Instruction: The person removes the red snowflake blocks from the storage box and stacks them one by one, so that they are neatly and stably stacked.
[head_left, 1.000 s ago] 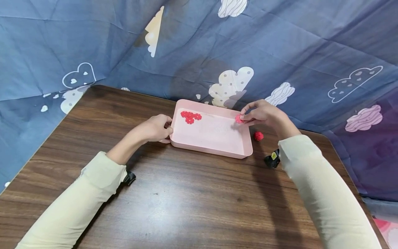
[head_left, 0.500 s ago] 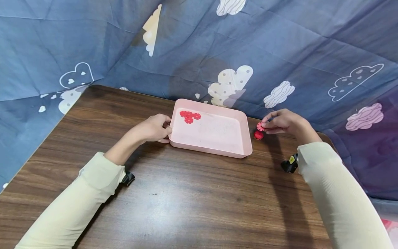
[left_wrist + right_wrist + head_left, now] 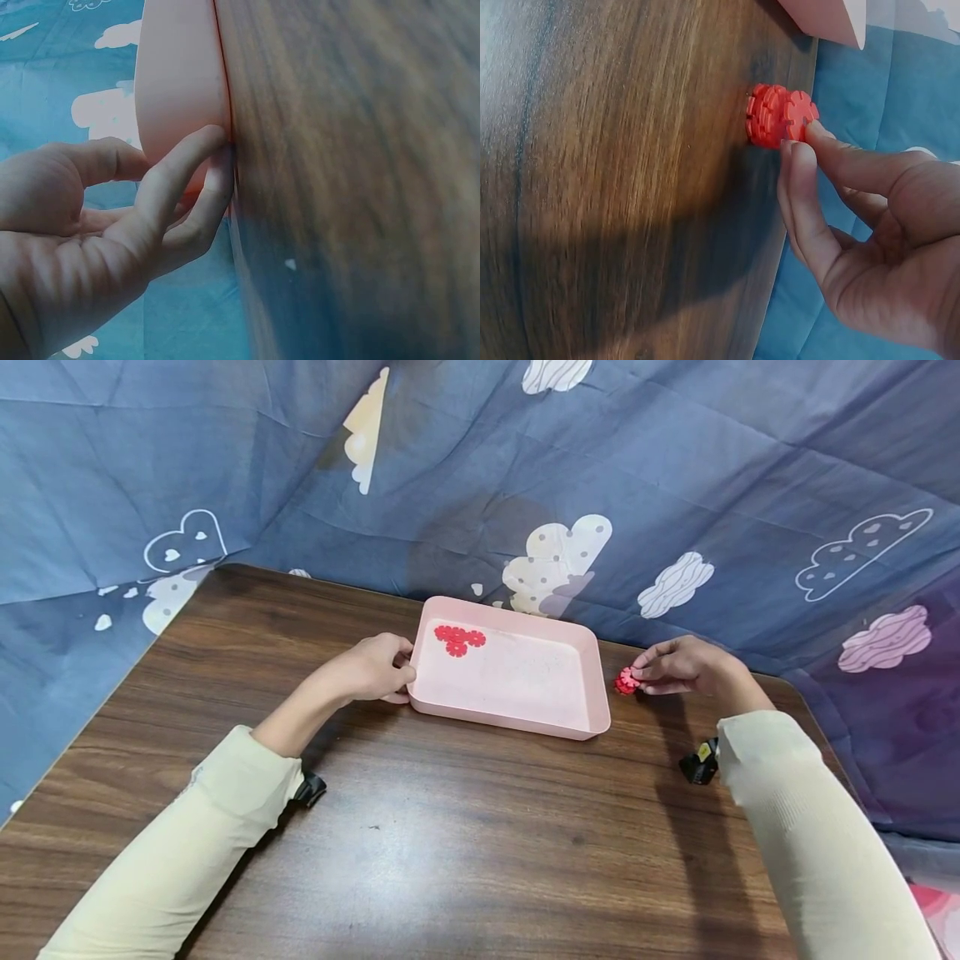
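A shallow pink tray [image 3: 510, 722] rests on the wooden table with several red notched discs [image 3: 457, 642] clustered in its far left corner. My left hand [image 3: 371, 668] grips the tray's left end. In the left wrist view, its thumb is at the rim and curled fingers [image 3: 202, 195] sit low along the wall. To the right of the tray stands a small stack of red notched discs [image 3: 763, 112]. My right hand [image 3: 678, 667] pinches a red notched disc [image 3: 801, 112] between thumb and fingertips, right at the top of that stack. Part of the stack is hidden behind the held disc.
The wooden table [image 3: 450, 843] carries the tray close to its back edge. Behind it hangs a blue cloth [image 3: 450, 460] printed with clouds. Black wrist cameras, such as the right one [image 3: 699, 763], hang under both cuffs.
My right hand has moved from over the tray's right end out to the right, then down onto the stack, still pinching the disc. The left hand and tray stay put.
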Available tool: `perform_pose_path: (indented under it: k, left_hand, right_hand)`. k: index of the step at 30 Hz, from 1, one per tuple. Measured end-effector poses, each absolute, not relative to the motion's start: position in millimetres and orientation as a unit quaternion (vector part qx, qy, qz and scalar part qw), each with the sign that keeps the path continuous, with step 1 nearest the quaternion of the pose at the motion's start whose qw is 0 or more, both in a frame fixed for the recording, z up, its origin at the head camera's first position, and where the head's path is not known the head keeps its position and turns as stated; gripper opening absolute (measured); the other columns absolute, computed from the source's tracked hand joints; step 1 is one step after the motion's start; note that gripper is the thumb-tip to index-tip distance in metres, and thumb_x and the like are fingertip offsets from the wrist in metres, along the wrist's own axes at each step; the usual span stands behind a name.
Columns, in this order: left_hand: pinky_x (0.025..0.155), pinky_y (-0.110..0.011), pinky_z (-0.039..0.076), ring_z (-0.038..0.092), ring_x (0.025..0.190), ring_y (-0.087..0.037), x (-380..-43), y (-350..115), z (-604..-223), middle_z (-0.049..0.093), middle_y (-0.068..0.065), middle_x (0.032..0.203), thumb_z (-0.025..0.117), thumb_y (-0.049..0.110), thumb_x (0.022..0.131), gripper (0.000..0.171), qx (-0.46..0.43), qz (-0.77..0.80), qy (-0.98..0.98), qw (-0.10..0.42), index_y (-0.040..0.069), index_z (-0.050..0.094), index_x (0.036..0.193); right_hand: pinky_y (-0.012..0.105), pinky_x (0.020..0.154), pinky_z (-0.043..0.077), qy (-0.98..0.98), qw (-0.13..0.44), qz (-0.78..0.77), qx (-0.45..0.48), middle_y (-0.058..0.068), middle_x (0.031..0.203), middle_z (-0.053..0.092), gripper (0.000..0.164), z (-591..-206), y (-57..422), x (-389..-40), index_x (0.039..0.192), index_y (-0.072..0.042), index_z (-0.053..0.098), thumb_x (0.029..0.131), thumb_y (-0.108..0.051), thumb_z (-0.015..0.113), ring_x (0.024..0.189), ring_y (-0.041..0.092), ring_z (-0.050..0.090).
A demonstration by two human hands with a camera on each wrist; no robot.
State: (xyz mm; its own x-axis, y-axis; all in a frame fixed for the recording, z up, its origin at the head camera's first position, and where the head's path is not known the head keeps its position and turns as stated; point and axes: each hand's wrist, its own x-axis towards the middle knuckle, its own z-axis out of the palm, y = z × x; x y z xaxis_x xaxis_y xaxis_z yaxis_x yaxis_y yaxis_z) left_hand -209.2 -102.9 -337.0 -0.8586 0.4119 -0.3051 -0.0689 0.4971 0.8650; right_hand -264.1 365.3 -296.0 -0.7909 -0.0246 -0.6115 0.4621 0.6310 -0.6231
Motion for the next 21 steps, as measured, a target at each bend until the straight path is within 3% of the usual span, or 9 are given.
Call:
perform_pose_path:
  k: [5, 13, 21]
  left_hand:
    - [0.093, -0.034, 0.070, 0.068, 0.099, -0.021, -209.5, -103.2, -337.2, 0.057, -0.023, 0.120, 0.046, -0.002, 0.102, 0.046, 0.106, 0.487, 0.831, 0.245, -0.013, 0.049, 0.147]
    - [0.093, -0.035, 0.069, 0.068, 0.098, -0.020, -209.2, -102.3, -336.0, 0.057, -0.023, 0.120, 0.046, -0.002, 0.101, 0.047, 0.103, 0.484, 0.834, 0.245, -0.013, 0.049, 0.147]
    - [0.094, -0.036, 0.069, 0.069, 0.097, -0.020, -209.9, -101.6, -336.9, 0.057, -0.022, 0.119, 0.046, -0.002, 0.101, 0.046, 0.103, 0.482, 0.835, 0.243, -0.013, 0.050, 0.146]
  right_hand:
    - [0.024, 0.075, 0.069, 0.856, 0.292, -0.404, 0.134, -0.004, 0.085, 0.073, 0.017, -299.4, 362.0, -265.1, 0.120, 0.003, 0.066, 0.103, 0.006, 0.061, 0.077, 0.008, 0.070]
    - [0.025, 0.075, 0.070, 0.851, 0.289, -0.413, 0.144, -0.003, 0.083, 0.074, 0.014, -302.6, 360.8, -261.7, 0.102, -0.007, 0.075, 0.102, 0.003, 0.066, 0.075, 0.010, 0.071]
    - [0.025, 0.075, 0.069, 0.862, 0.276, -0.400, 0.142, -0.005, 0.083, 0.073, 0.008, -303.3, 361.1, -259.3, 0.102, -0.010, 0.074, 0.104, -0.005, 0.068, 0.076, 0.009, 0.071]
